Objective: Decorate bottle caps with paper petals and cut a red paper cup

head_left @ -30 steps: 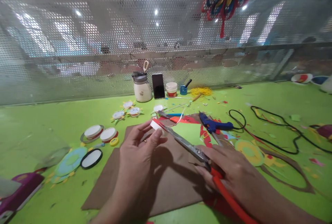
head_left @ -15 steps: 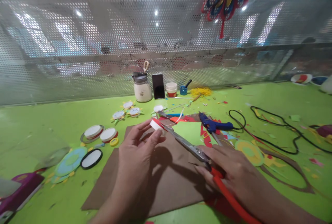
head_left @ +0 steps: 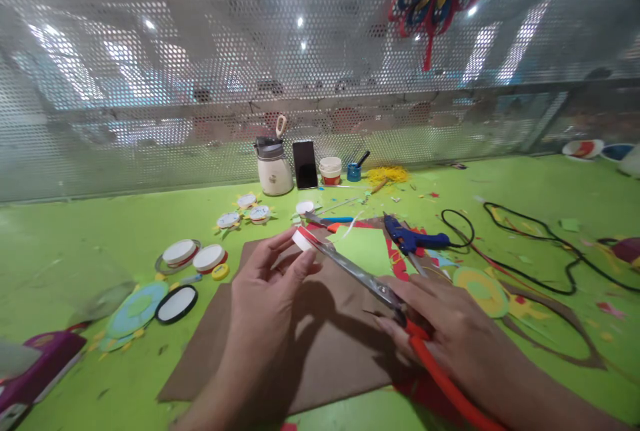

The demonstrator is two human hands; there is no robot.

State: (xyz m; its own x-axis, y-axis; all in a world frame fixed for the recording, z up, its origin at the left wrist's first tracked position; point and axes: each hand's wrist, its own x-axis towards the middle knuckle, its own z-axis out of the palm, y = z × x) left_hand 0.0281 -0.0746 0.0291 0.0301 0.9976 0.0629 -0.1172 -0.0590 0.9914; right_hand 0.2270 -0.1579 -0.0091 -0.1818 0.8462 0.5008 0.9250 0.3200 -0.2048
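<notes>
My left hand (head_left: 273,278) pinches a small round white lid with a red edge (head_left: 303,240) between thumb and fingers, above a sheet of brown cardboard (head_left: 320,351). My right hand (head_left: 440,324) is wrapped round the red handles of a pair of scissors (head_left: 365,279). The metal blades point up and left, their tips against the lid's red edge. A thin white strip (head_left: 353,226) curls up just beyond the blades. Light green paper (head_left: 364,249) and red scraps lie on the cardboard behind the scissors.
A blue glue gun (head_left: 415,239) with a black cord lies right of the cardboard. White lids (head_left: 209,258) and paper flowers (head_left: 137,311) sit to the left. A jug (head_left: 275,171), a phone (head_left: 305,164) and small pots stand at the back, before a perforated metal screen.
The lid and scissor tips have shifted slightly to the right. The thin white strip by the blades has lifted and changed its curl. Both hands keep their hold.
</notes>
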